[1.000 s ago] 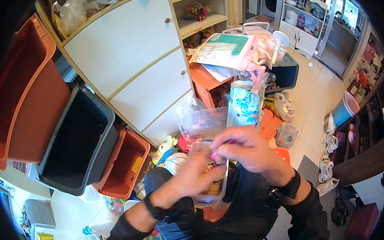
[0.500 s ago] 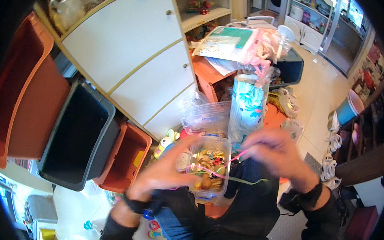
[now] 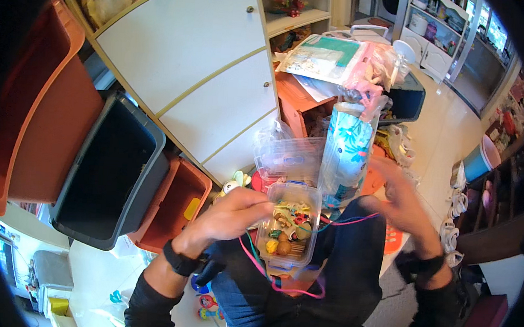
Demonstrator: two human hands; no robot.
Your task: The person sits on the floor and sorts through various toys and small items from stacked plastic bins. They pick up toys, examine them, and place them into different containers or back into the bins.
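Left hand point(image 3: 225, 218): fingers pressed together, pinching a pink and green string point(image 3: 353, 221). Right hand point(image 3: 406, 205): blurred; whether its fingers grip the string, which reaches up to them, cannot be told. The string crosses above an open clear box point(image 3: 299, 194) of small toys point(image 3: 288, 222) and hangs in a loop below its near edge. The box sits between the person's legs point(image 3: 352, 259); the left hand covers part of its left rim. A clear lid point(image 3: 289, 156) and a blue patterned bag point(image 3: 348, 148) crowd its far side. Further left stand a grey bin point(image 3: 114, 178), an orange bin point(image 3: 169, 212) and a white cabinet point(image 3: 213, 70). Compared with half a second ago, the right hand is farther from the box, and the left fingers, then spread, are drawn together.
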